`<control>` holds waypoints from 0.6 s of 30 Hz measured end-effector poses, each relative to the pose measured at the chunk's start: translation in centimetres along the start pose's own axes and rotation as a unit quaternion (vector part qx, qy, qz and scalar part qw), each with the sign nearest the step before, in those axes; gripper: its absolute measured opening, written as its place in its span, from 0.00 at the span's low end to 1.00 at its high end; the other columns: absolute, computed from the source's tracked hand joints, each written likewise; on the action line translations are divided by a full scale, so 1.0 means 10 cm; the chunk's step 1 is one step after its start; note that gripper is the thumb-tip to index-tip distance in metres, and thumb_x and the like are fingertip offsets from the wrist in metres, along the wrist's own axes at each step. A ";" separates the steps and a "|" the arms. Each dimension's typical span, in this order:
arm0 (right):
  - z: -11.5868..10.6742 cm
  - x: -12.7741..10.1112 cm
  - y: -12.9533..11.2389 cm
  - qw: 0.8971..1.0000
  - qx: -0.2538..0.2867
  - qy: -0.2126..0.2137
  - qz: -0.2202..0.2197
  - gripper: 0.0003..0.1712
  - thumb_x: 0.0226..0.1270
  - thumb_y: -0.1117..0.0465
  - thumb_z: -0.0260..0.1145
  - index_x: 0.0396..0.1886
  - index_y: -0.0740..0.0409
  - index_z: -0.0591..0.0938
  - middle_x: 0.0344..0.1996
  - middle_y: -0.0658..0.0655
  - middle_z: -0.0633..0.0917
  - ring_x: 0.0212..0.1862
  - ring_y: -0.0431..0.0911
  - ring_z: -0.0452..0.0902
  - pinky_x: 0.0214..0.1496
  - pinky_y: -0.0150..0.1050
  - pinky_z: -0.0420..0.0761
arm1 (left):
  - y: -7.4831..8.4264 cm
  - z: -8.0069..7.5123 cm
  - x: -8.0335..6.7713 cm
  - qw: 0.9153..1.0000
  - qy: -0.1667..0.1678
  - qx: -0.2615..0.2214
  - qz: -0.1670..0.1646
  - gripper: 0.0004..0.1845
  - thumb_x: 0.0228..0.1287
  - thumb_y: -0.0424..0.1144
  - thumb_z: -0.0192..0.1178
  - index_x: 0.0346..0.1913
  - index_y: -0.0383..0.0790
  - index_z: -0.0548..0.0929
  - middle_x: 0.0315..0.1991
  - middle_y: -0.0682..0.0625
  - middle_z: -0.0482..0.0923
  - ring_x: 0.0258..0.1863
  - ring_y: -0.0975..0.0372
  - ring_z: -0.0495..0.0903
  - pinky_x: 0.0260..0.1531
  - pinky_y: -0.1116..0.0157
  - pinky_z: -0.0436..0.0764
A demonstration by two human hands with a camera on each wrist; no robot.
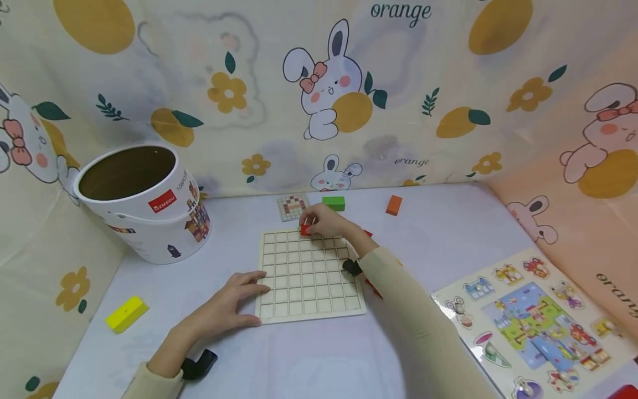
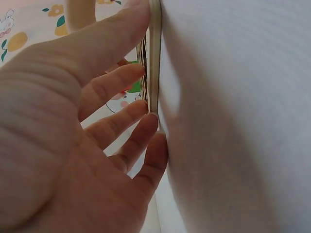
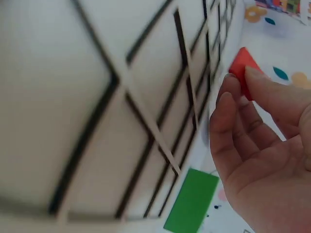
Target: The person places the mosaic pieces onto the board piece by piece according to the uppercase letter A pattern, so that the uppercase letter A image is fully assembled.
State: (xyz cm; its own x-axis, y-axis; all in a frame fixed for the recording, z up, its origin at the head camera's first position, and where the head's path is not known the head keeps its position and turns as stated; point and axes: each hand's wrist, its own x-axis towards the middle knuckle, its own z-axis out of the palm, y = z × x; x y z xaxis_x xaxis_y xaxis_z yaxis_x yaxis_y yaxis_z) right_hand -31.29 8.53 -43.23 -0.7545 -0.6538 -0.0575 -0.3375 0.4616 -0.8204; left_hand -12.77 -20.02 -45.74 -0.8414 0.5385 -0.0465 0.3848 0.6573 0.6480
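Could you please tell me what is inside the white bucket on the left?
The white bucket shows only a brown inner wall; its floor is hidden below the rim, so any contents cannot be seen.

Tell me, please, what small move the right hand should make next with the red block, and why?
Probably lower the red block into a cell on the far row of the grid board: the right hand pinches it there, while the left hand steadies the board's near-left edge.

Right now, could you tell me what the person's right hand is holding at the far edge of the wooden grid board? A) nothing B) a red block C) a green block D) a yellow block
B: the right hand pinches a red block at the far edge of the grid board; the green block lies apart on the table.
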 end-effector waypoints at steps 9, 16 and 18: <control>0.09 0.06 0.03 1.000 -0.011 -0.002 0.008 0.08 0.65 0.76 0.65 0.42 0.66 0.82 0.33 0.59 0.80 0.36 0.48 0.76 0.36 0.36 0.80 | -0.02 0.01 -0.01 1.000 0.004 0.002 0.005 0.35 0.52 0.49 0.76 0.64 0.47 0.79 0.74 0.46 0.61 0.71 0.48 0.60 0.67 0.45 0.65; 0.07 0.04 0.03 1.000 -0.027 0.002 0.004 0.07 0.64 0.74 0.66 0.41 0.65 0.84 0.33 0.59 0.81 0.36 0.48 0.75 0.36 0.36 0.77 | 0.01 0.00 0.00 1.000 -0.002 -0.005 -0.002 0.35 0.52 0.49 0.76 0.64 0.47 0.78 0.75 0.47 0.60 0.72 0.49 0.59 0.68 0.46 0.65; 0.07 0.04 0.03 0.999 -0.036 0.004 0.003 0.07 0.64 0.74 0.67 0.40 0.65 0.85 0.33 0.58 0.81 0.35 0.47 0.75 0.36 0.36 0.77 | 0.01 0.00 0.00 1.000 -0.002 -0.007 -0.003 0.35 0.53 0.49 0.76 0.64 0.47 0.79 0.75 0.47 0.60 0.72 0.49 0.59 0.68 0.46 0.65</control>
State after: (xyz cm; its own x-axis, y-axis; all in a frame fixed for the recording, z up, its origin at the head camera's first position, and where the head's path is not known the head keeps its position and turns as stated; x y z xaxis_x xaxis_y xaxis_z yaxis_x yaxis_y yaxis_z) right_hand -31.31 8.01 -43.90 -0.7608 -0.6465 -0.0567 -0.3725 0.5066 -0.7776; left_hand -12.75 -19.97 -45.67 -0.8423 0.5364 -0.0525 0.3745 0.6525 0.6588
